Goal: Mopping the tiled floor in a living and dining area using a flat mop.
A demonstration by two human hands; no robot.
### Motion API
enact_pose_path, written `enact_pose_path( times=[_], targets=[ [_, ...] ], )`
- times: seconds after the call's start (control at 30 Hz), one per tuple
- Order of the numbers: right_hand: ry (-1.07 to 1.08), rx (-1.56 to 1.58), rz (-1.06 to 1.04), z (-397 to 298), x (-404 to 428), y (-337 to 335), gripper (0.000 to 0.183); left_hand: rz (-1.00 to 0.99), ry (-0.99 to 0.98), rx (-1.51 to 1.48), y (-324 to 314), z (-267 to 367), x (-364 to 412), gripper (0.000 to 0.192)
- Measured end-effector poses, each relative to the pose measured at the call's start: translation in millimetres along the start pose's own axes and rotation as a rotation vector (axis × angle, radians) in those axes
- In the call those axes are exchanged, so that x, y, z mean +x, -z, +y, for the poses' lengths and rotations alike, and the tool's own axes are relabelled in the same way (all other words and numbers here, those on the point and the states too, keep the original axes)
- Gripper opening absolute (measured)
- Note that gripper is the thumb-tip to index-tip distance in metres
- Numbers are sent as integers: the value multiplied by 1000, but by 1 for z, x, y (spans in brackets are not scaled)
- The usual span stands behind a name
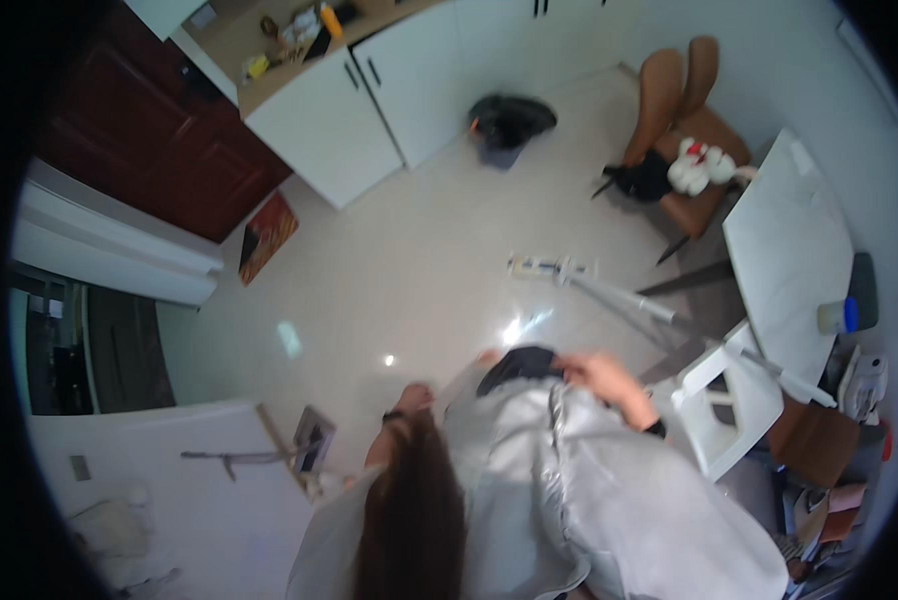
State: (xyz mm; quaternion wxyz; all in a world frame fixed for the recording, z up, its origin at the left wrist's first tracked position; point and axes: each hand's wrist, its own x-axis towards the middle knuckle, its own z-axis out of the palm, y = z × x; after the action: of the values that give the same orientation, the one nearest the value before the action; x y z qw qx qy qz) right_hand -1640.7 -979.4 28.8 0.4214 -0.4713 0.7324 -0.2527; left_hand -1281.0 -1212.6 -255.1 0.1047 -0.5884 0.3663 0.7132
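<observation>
My left hand [416,397] hangs beside the front of the light grey jacket [614,480], with a dark band on the wrist. Its fingers look curled, but blur hides whether anything is in them. My right hand [599,375] is at the jacket's lower front, fingertips against or just over the dark clothing [520,366]; its grip is not clear. Ahead on the right, a flat mop [621,295] slants from its head on the floor up towards a white table [790,247]. A white plastic stool or chair [696,431] stands near my right forearm.
A black bag [512,120] lies on the glossy floor by white cabinets [321,127]. Brown chairs [655,97], one with a white plush toy [696,169], stand far right. A doormat [269,236] lies before the dark red door [156,142]. A blue-lidded jar [837,316] is on the table.
</observation>
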Motion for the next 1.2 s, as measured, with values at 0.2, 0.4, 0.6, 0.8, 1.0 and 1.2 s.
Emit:
enact_pose_path(
  times=[0.2, 0.4, 0.6, 0.8, 1.0, 1.2],
  targets=[
    [-148, 150, -70, 22, -2, 37, 37, -107, -158, 225, -19, 98, -81, 30],
    [-320, -751, -309, -4, -14, 12, 29, -368, -561, 618, -78, 177, -115, 23],
    [-182, -950, -98, -12, -43, -4, 38, -575, -666, 1052, -97, 198, -177, 16],
    [-173, -186, 575, 1, -126, -30, 28, -816, -500, 990, -39, 145, -246, 21],
    [-740, 119, -301, 59, -207, -99, 30, -820, -353, 876, -2, 98, -296, 22],
    [-715, 108, -268, 65, -206, -105, 27, -570, -219, 787, 23, 41, -260, 24]
  ],
)
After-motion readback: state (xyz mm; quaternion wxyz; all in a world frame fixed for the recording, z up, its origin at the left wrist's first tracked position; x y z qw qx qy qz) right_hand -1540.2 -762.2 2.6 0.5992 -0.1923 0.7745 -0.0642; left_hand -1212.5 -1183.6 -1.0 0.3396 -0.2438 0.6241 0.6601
